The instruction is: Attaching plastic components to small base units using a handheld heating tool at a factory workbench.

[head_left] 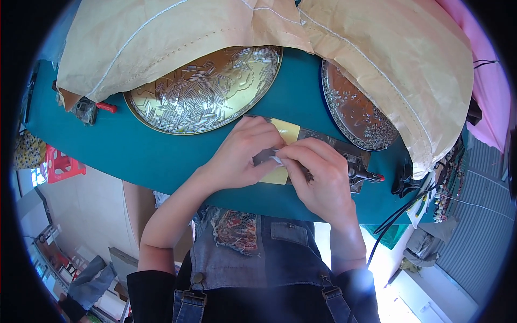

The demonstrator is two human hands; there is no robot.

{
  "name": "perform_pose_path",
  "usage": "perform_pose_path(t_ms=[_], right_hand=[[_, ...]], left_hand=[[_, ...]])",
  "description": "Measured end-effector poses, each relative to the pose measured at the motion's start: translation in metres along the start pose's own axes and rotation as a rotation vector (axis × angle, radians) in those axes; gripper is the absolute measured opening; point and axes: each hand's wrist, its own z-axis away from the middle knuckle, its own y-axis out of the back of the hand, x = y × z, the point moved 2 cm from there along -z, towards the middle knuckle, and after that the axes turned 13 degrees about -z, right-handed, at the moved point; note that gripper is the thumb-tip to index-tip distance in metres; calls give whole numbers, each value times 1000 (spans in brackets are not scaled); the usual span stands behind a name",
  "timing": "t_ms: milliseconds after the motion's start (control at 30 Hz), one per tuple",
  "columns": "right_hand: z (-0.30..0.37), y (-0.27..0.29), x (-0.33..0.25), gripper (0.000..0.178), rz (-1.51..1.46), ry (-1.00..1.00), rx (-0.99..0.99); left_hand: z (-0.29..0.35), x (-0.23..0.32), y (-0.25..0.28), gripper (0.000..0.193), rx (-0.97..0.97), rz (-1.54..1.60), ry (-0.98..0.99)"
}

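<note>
My left hand [242,153] and my right hand [322,175] meet at the middle of the teal table [161,164], fingertips close together. Between them shows a small, thin white piece [277,159], pinched by both hands; its exact kind is too small to make out. Just beneath lies a dark metal device [318,138] with a yellow patch [285,130] across it, partly hidden by my fingers. To the right of my right hand, a small part with a red tip [381,178] juts from the device.
A round gold tray [141,119] with many short silvery rods stands beyond my left hand. Another round tray [325,81] holds small shiny pieces at the far right. Brown paper [161,59] partly covers both. Black cables [396,215] hang at the right edge; a red-handled tool [106,107] lies far left.
</note>
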Motion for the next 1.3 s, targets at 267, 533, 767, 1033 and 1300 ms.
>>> perform_pose_path(t_ms=[267, 533, 767, 1033, 1300], right_hand=[[8, -5, -2, 15, 29, -49, 100], [16, -12, 2, 16, -34, -138, 204], [23, -14, 7, 22, 65, 13, 207], [31, -20, 8, 28, 221, 121, 201], [35, -25, 9, 24, 241, 21, 292]], left_hand=[[0, 1, 1, 23, 7, 6, -8], [0, 1, 3, 27, -28, -8, -5], [-1, 2, 2, 25, -32, -14, 3], [2, -2, -1, 24, 19, -2, -17], [0, 1, 3, 26, -39, -16, 14]])
